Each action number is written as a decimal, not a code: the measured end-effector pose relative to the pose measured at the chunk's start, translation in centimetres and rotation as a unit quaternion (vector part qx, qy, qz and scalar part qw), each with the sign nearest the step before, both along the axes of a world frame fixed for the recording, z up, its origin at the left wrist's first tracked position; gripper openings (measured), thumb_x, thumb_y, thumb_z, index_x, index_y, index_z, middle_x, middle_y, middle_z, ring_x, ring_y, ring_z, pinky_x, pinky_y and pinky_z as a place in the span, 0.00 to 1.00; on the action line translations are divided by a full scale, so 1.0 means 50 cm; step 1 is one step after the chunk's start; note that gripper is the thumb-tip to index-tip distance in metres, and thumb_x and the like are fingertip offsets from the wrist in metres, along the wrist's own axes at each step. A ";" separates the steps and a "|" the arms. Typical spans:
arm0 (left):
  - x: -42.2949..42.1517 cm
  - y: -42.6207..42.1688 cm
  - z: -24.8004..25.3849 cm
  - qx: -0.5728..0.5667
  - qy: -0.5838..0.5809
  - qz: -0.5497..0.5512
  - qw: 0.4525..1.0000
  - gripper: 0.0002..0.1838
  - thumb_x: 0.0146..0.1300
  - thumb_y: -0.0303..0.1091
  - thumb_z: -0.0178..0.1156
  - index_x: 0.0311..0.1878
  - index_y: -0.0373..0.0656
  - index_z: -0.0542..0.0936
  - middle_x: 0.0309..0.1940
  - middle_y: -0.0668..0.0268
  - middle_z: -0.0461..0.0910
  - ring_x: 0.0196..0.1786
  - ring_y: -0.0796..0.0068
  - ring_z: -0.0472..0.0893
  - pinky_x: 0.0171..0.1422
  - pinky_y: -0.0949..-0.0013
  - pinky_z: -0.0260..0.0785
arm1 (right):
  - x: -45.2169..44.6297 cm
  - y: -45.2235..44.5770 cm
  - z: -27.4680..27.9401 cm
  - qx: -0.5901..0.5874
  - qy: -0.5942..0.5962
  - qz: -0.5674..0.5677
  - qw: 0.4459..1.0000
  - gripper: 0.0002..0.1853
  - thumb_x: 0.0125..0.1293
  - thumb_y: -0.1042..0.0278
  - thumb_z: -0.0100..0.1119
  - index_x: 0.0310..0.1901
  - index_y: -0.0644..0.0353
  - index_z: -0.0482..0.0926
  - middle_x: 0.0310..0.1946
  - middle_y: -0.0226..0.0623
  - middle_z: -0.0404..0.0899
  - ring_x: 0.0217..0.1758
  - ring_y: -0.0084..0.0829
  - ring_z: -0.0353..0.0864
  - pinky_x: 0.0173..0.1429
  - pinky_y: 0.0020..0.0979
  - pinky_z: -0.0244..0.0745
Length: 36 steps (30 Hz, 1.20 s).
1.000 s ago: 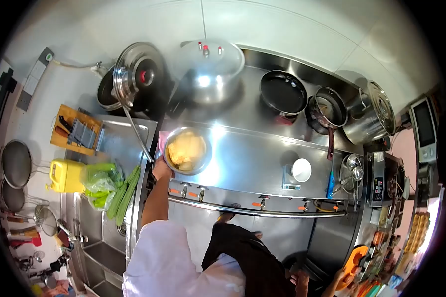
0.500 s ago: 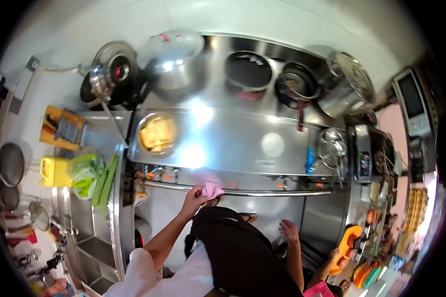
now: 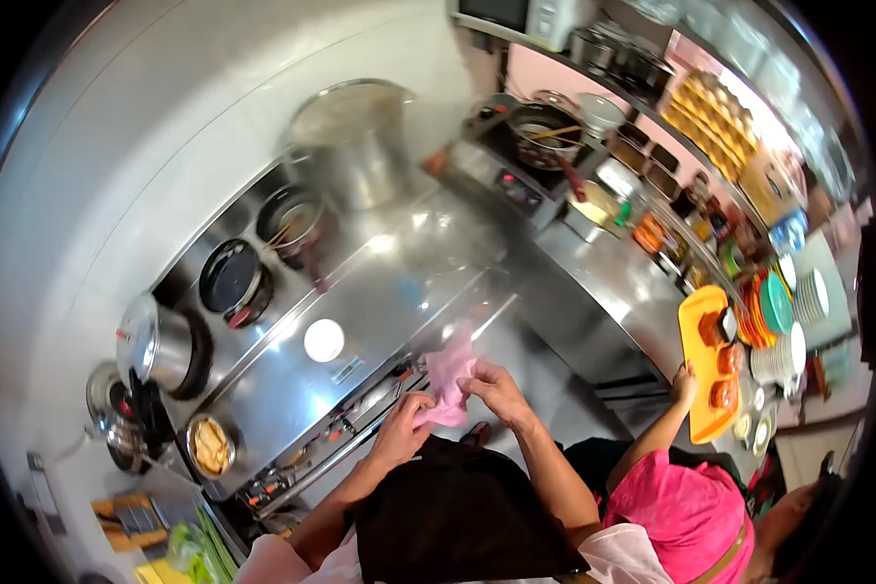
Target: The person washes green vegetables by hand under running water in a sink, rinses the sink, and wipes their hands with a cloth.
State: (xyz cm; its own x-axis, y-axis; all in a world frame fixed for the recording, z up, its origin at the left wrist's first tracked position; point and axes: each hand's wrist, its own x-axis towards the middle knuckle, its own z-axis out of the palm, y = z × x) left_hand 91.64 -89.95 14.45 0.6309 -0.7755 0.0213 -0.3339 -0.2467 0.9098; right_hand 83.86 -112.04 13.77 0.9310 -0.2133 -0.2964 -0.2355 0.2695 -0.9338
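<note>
A pink cloth (image 3: 447, 381) hangs between my two hands, in front of the steel stove counter (image 3: 380, 302). My left hand (image 3: 406, 428) grips its lower left part. My right hand (image 3: 499, 393) pinches its right edge. The cloth's upper end is blurred by motion. Beyond the cloth, a round white plate-like disc (image 3: 324, 341) lies on the counter, with a steel bowl of yellowish pieces (image 3: 211, 447) at the counter's left end.
Pans (image 3: 236, 277) and a tall steel pot (image 3: 351, 146) stand along the back. An induction cooker (image 3: 506, 185) is to the right. Beside me, a person in a pink top (image 3: 672, 506) holds an orange tray (image 3: 708, 365) carrying several reddish containers.
The view has swung to the right. My right hand, bare before, has come up to the pink cloth, which my left hand held alone. The person in pink now shows more fully.
</note>
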 end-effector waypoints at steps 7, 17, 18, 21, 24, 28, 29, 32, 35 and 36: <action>-0.003 -0.133 -0.029 -0.012 0.457 -0.009 0.889 0.36 0.75 0.61 0.44 0.70 0.37 0.65 0.63 0.59 0.75 0.64 0.69 0.73 0.69 0.64 0.62 | -0.078 -0.112 0.083 0.252 -0.048 -0.138 0.956 0.08 0.68 0.75 0.59 0.48 0.57 0.77 0.41 0.24 0.80 0.44 0.18 0.78 0.50 0.24 0.74; 0.055 -0.346 -0.054 -0.051 0.442 0.037 0.895 0.17 0.67 0.28 0.60 0.57 0.35 0.77 0.50 0.62 0.82 0.52 0.74 0.80 0.60 0.68 0.70 | -0.080 -0.221 -0.029 -0.030 0.024 -0.205 0.978 0.51 0.62 0.76 0.68 0.78 0.59 0.42 0.36 0.36 0.82 0.41 0.24 0.79 0.48 0.25 0.75; 0.066 -0.370 -0.040 -0.064 0.446 0.020 0.893 0.13 0.68 0.28 0.60 0.53 0.36 0.80 0.47 0.65 0.84 0.48 0.78 0.81 0.57 0.71 0.71 | -0.080 -0.231 -0.007 -0.100 0.012 -0.204 0.974 0.45 0.60 0.73 0.70 0.76 0.55 0.55 0.36 0.38 0.82 0.41 0.28 0.80 0.49 0.30 0.76; 0.106 -0.438 -0.028 -0.067 0.446 -0.050 0.891 0.14 0.67 0.27 0.61 0.54 0.35 0.79 0.49 0.64 0.83 0.48 0.77 0.81 0.57 0.72 0.71 | -0.087 -0.294 -0.006 -0.305 0.088 -0.119 0.941 0.33 0.58 0.69 0.71 0.67 0.54 0.73 0.40 0.41 0.84 0.42 0.32 0.82 0.50 0.34 0.77; 0.141 -0.497 -0.051 0.002 0.409 -0.102 0.907 0.16 0.65 0.26 0.62 0.54 0.33 0.77 0.46 0.63 0.83 0.48 0.76 0.81 0.56 0.72 0.71 | -0.096 -0.324 0.006 -0.431 0.096 -0.173 0.880 0.18 0.55 0.69 0.68 0.49 0.56 0.83 0.43 0.44 0.83 0.41 0.45 0.82 0.49 0.40 0.78; 0.130 -0.582 -0.027 0.051 0.031 -0.170 0.984 0.38 0.52 0.31 0.73 0.66 0.40 0.68 0.56 0.54 0.76 0.60 0.61 0.75 0.64 0.62 0.67 | -0.139 -0.357 0.032 -0.646 0.061 -0.249 0.719 0.15 0.55 0.70 0.65 0.46 0.59 0.83 0.41 0.43 0.81 0.39 0.46 0.81 0.47 0.41 0.78; 0.122 -0.603 -0.006 0.006 -0.080 -0.228 0.970 0.42 0.50 0.32 0.75 0.68 0.41 0.66 0.61 0.51 0.73 0.62 0.58 0.74 0.68 0.58 0.65 | -0.152 -0.367 0.026 -0.597 0.079 -0.216 0.769 0.15 0.55 0.71 0.65 0.46 0.59 0.82 0.41 0.44 0.81 0.39 0.47 0.82 0.47 0.42 0.78; 0.072 -0.671 0.058 0.031 -0.129 -0.393 0.910 0.47 0.46 0.37 0.76 0.71 0.43 0.66 0.66 0.50 0.70 0.69 0.49 0.67 0.75 0.53 0.57 | -0.179 -0.387 0.028 -0.419 0.139 -0.139 0.886 0.17 0.55 0.68 0.64 0.47 0.62 0.81 0.40 0.47 0.81 0.40 0.49 0.82 0.46 0.43 0.77; 0.035 -0.724 0.038 0.068 -0.133 -0.427 0.892 0.32 0.51 0.42 0.73 0.61 0.45 0.76 0.51 0.50 0.80 0.56 0.45 0.77 0.62 0.52 0.68 | -0.209 -0.430 0.075 -0.395 0.141 -0.136 0.897 0.17 0.58 0.63 0.62 0.47 0.62 0.80 0.39 0.48 0.82 0.40 0.51 0.82 0.46 0.44 0.77; 0.018 -0.741 0.038 0.116 -0.100 -0.413 0.898 0.28 0.53 0.42 0.71 0.57 0.45 0.78 0.47 0.49 0.82 0.52 0.44 0.79 0.58 0.51 0.70 | -0.228 -0.455 0.074 -0.394 0.139 -0.111 0.902 0.19 0.61 0.57 0.61 0.49 0.62 0.79 0.40 0.50 0.82 0.42 0.53 0.82 0.47 0.45 0.76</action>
State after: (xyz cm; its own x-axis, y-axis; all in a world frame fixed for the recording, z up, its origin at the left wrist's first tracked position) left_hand 92.55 -126.99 16.36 -0.1603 -0.9753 -0.1521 -0.6406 -0.0144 0.7677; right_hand 72.47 -134.81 17.46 0.7526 -0.6316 -0.1863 -0.5117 -0.3831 -0.7690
